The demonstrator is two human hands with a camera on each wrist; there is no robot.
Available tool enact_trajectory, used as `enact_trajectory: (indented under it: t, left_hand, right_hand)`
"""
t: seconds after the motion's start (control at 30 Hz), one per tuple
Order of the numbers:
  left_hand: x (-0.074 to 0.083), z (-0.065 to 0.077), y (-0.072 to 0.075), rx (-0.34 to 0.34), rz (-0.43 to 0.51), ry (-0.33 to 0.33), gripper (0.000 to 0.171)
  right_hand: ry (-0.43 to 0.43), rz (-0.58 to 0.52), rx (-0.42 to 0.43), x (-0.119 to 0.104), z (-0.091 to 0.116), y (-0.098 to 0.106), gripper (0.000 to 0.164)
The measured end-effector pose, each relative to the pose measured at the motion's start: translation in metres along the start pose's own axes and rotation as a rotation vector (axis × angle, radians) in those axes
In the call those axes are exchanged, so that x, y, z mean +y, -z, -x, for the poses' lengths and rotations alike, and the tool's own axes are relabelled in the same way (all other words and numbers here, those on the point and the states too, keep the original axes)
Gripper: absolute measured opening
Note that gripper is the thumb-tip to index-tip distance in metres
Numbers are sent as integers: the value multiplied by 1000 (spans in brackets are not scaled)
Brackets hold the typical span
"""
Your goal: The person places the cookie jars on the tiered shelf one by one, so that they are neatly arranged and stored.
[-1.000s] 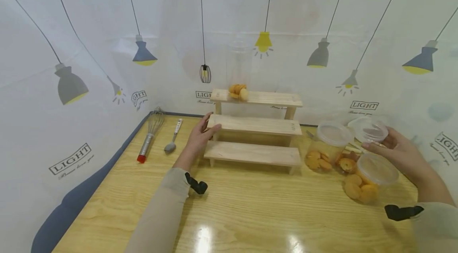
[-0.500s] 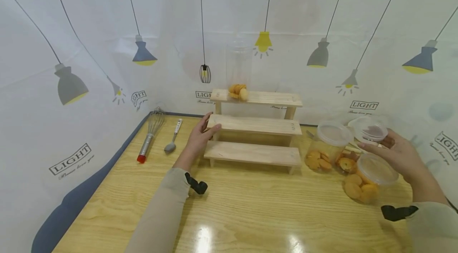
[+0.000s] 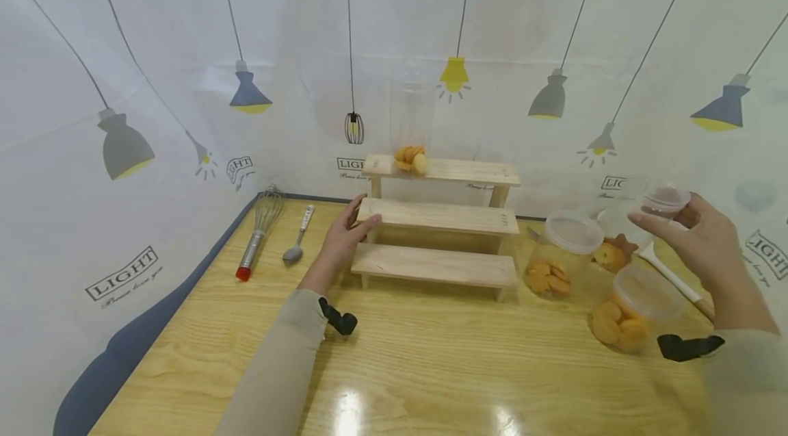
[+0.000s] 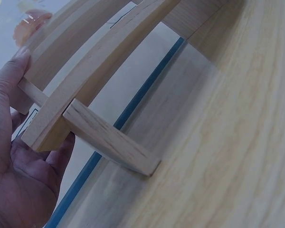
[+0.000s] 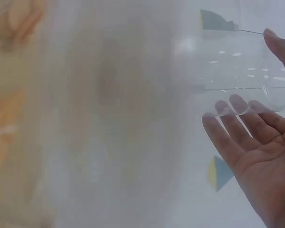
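Observation:
My left hand (image 3: 346, 236) grips the left end of the middle tier of a three-step wooden display stand (image 3: 440, 215). In the left wrist view its thumb lies over the board and its fingers reach underneath. My right hand (image 3: 708, 237) holds a clear cookie jar (image 5: 237, 71) near its lidded top, fingers on one side and thumb on the other. Cookies (image 3: 612, 254), one star-shaped, show in the jar's lower part, which leans left. Beside it stand two lidded jars of round cookies, one behind (image 3: 563, 251) and one in front (image 3: 643, 306).
On the top tier stands a tall clear jar (image 3: 412, 114) with cookies at its bottom. A whisk (image 3: 258, 231) and a spoon (image 3: 298, 237) lie left of the stand. A white-handled utensil (image 3: 677, 278) lies under my right hand. A printed curtain (image 3: 511, 25) hangs behind.
My right hand has raised the cookie jar up and away from the other two jars, uncovering the white-handled utensil. My left hand has stayed on the stand.

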State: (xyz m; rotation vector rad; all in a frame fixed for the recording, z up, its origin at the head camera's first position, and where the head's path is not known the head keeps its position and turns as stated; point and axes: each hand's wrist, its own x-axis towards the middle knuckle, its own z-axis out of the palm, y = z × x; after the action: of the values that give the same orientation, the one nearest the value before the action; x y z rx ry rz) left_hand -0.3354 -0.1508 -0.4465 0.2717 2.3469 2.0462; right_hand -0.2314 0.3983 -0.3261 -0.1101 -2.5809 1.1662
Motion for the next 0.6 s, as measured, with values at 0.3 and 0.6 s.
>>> enact_trajectory:
  t: [0.3, 0.6]
  left_hand:
    - [1, -1, 5, -35, 22, 52, 79]
    - [0, -2, 3, -32, 27, 42, 80]
  right_hand:
    - [55, -11, 150, -49, -25, 7, 63]
    - [137, -187, 148, -100, -46, -5, 51]
